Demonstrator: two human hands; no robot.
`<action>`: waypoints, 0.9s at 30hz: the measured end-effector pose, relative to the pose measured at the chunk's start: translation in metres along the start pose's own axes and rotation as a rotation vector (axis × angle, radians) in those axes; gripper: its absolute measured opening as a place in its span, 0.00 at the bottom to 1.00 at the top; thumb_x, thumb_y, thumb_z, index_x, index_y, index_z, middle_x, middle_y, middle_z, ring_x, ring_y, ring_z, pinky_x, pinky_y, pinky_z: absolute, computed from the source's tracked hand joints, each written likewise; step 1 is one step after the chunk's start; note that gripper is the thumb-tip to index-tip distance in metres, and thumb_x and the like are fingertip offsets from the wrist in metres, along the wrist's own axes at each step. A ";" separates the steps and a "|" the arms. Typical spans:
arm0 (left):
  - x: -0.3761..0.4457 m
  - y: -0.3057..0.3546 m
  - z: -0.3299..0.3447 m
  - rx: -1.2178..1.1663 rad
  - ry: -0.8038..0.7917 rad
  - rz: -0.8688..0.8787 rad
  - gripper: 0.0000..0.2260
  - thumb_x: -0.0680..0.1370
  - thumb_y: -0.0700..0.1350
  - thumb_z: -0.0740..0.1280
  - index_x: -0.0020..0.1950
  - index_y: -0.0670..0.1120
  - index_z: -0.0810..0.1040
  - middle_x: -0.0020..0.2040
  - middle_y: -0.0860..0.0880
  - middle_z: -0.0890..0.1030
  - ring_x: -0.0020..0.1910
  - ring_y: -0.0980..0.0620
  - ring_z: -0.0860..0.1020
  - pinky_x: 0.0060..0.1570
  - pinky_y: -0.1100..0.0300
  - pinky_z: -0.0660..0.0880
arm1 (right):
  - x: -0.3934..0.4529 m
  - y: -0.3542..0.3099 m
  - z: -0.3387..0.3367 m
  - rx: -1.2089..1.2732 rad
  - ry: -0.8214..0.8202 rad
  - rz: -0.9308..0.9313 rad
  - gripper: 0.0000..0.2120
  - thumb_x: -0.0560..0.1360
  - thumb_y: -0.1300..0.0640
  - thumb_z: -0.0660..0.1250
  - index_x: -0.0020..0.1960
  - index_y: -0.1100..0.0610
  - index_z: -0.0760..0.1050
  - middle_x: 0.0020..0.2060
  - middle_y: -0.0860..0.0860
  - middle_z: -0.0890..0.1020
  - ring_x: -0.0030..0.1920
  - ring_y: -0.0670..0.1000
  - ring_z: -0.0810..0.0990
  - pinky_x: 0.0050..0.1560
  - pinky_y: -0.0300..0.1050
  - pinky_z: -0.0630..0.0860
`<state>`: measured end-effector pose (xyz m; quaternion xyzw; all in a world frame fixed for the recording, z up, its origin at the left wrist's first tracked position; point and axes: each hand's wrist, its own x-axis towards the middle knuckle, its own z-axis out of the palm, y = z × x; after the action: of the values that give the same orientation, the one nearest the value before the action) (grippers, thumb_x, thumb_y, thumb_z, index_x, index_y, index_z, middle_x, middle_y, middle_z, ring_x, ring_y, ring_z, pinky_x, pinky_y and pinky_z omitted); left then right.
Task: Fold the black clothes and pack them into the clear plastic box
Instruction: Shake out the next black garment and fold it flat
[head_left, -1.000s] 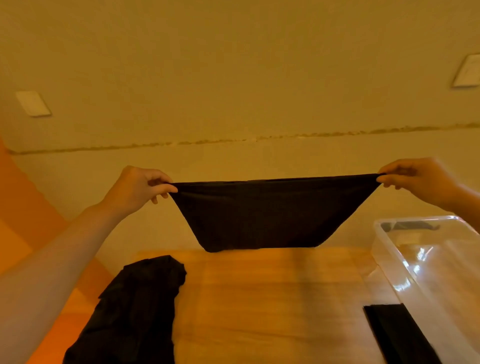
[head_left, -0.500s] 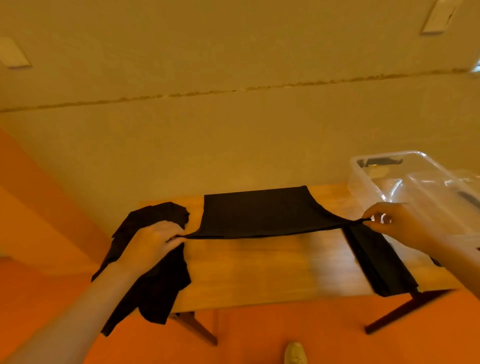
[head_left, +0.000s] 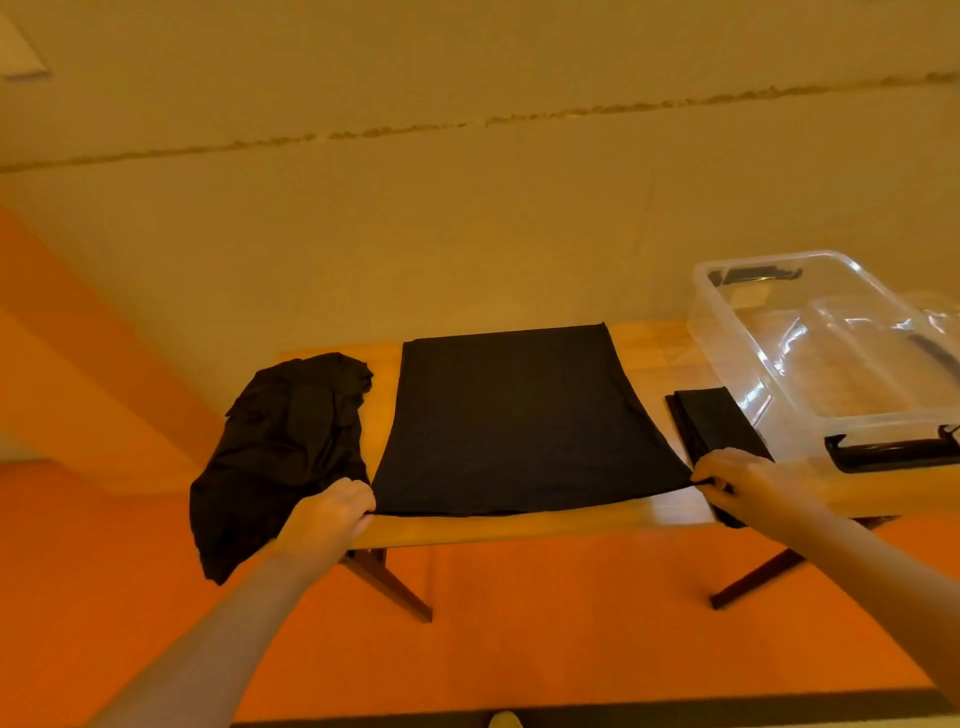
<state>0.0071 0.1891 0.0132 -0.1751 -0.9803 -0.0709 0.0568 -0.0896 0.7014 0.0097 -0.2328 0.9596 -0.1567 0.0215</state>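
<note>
A big yellowish wall (head_left: 467, 218) with a long rough crack line stands behind a wooden table (head_left: 519, 525), and the floor (head_left: 545, 649) below is bright orange. On the table's right end sits the clear plastic box (head_left: 769, 374), open on top. A flat black cloth (head_left: 519, 421) lies spread in the middle of the table. A crumpled black pile (head_left: 280, 452) hangs over the left end. A small folded black piece (head_left: 711, 421) lies beside the box. The left hand (head_left: 332, 514) pinches the cloth's near left corner, and the right hand (head_left: 737, 483) pinches the near right corner.
</note>
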 end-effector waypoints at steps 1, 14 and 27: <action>-0.005 0.005 0.005 0.009 -0.023 -0.009 0.16 0.61 0.38 0.81 0.38 0.47 0.75 0.35 0.54 0.74 0.31 0.56 0.75 0.26 0.71 0.66 | -0.006 0.003 0.005 -0.013 -0.008 -0.016 0.08 0.70 0.63 0.75 0.48 0.54 0.81 0.42 0.46 0.79 0.37 0.44 0.78 0.39 0.31 0.72; -0.061 0.062 0.046 0.000 -0.056 -0.077 0.20 0.54 0.36 0.84 0.36 0.47 0.77 0.36 0.52 0.79 0.33 0.54 0.79 0.30 0.65 0.74 | -0.070 0.017 0.044 -0.087 -0.119 -0.192 0.16 0.61 0.60 0.81 0.45 0.50 0.81 0.44 0.44 0.81 0.40 0.41 0.78 0.34 0.24 0.65; -0.062 0.078 0.055 -0.080 -0.053 -0.211 0.13 0.64 0.37 0.80 0.43 0.47 0.80 0.40 0.53 0.80 0.38 0.55 0.79 0.37 0.66 0.76 | -0.069 0.017 0.056 0.043 -0.114 -0.117 0.11 0.71 0.61 0.74 0.51 0.51 0.80 0.48 0.44 0.80 0.46 0.40 0.77 0.43 0.31 0.74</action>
<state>0.0872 0.2493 -0.0397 -0.0747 -0.9909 -0.1108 0.0161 -0.0292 0.7311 -0.0508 -0.2965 0.9380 -0.1646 0.0719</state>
